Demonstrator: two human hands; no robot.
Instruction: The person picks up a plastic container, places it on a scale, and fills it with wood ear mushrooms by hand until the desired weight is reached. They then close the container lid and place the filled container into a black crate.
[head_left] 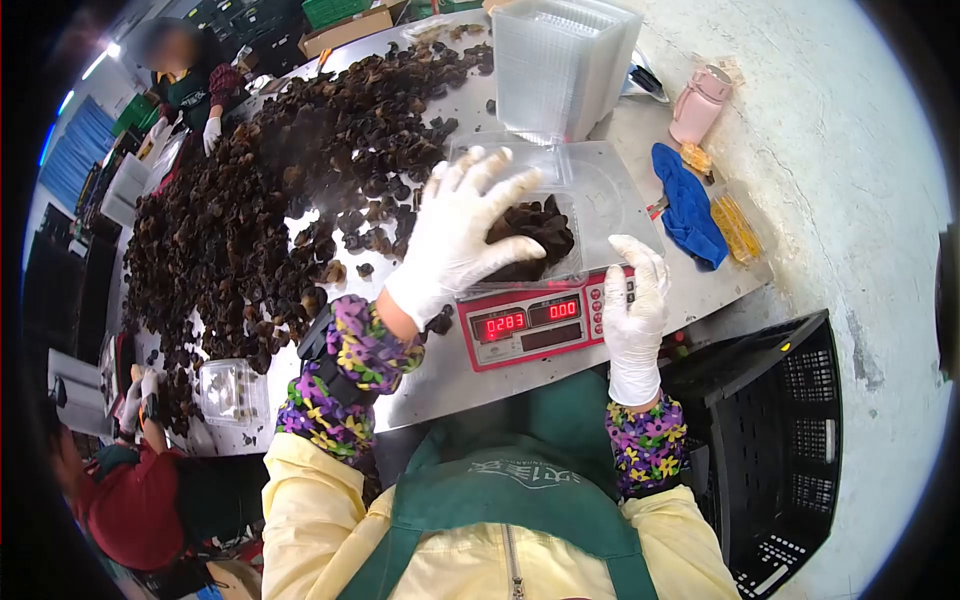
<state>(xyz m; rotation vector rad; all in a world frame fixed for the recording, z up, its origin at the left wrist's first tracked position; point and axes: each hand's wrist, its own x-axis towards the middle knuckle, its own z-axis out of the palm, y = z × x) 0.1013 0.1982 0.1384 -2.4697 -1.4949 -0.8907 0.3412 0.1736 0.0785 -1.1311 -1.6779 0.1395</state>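
My left hand [462, 232], in a white glove, is spread wide over a clear plastic box [568, 265]. Dark, curled pieces that look like dried wood ear mushrooms [535, 240] lie in the box, partly hidden by my fingers. The box sits on the plate of a red weighing scale [484, 352] with lit red digits. At the scale's right front corner is my gloved right hand [637, 315], its fingers stretched out and slightly bent, with nothing seen in them. The box's clear lid [520, 155] appears raised behind my left fingers.
A large heap of the dark mushrooms [250, 210] covers the table's left. Stacked clear boxes [550, 70] stand behind the scale. A blue cloth [687, 210] and pink bottle [700, 105] are at right, a black crate [780, 450] below. Two other people work at left.
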